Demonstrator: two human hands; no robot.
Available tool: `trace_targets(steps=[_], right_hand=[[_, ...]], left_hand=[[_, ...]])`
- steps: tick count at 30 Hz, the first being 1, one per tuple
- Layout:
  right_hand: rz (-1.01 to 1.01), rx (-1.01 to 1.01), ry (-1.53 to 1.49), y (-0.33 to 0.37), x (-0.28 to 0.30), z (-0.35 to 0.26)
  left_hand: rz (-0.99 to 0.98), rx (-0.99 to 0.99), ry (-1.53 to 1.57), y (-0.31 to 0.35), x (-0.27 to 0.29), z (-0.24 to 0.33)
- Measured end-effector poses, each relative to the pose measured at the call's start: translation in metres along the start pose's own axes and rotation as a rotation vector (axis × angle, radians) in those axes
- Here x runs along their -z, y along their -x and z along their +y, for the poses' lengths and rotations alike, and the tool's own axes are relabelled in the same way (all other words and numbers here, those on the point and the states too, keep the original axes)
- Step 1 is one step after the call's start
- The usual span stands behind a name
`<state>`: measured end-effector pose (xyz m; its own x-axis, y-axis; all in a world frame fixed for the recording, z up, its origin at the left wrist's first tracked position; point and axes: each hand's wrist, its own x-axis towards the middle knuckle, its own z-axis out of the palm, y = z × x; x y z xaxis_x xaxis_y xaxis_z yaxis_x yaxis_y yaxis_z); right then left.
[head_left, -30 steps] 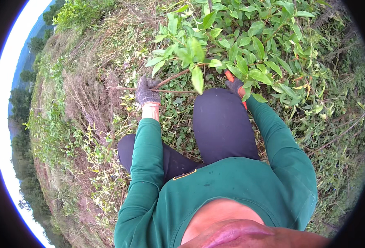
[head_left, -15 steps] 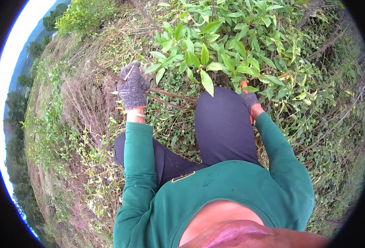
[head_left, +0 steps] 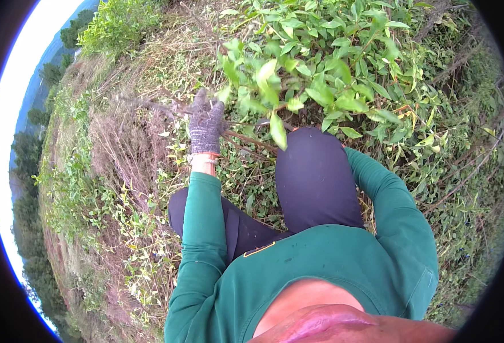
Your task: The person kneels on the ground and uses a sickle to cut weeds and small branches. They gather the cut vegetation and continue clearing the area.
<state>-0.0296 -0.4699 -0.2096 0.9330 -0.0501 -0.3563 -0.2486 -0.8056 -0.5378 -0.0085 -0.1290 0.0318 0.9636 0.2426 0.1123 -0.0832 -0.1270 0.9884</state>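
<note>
My left hand (head_left: 207, 127), in a grey knitted glove with an orange cuff, is closed around thin brown woody stems (head_left: 245, 139). One or two of its fingertips point up. The stems run from beyond the glove on the left, where they are blurred, toward my raised knee. My right hand is hidden behind that knee; only its green-sleeved forearm (head_left: 372, 174) shows. A thin, greyish curved piece (head_left: 266, 122), perhaps a blade, lies just above the knee, too blurred to be sure. The leafy green shrub (head_left: 332, 86) hangs over this spot, its nearest leaves smeared by motion.
My dark-trousered knee (head_left: 317, 177) rises between my arms. Dry pinkish-brown brush (head_left: 120, 151) spreads on the left, and low weeds (head_left: 452, 171) cover the ground on the right. A slope with trees (head_left: 29, 211) falls away at far left.
My left hand has moved right, toward the knee, with the stems shifting too. My right hand, which held an orange-handled tool, has gone behind the knee. The shrub's leaves have swayed.
</note>
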Motion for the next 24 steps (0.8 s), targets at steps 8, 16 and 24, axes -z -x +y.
trace_targets(steps=[8,16,24], right_hand=[[-0.039,0.027,0.054,-0.011,0.027,0.019],[-0.064,0.081,0.108,-0.045,0.028,0.02],[-0.1,0.15,0.147,-0.077,0.02,0.008]], left_hand=[[0.191,0.259,0.285,-0.02,0.024,-0.029],[0.559,0.337,0.396,-0.027,0.083,-0.005],[0.262,0.233,0.125,-0.037,0.092,-0.009]])
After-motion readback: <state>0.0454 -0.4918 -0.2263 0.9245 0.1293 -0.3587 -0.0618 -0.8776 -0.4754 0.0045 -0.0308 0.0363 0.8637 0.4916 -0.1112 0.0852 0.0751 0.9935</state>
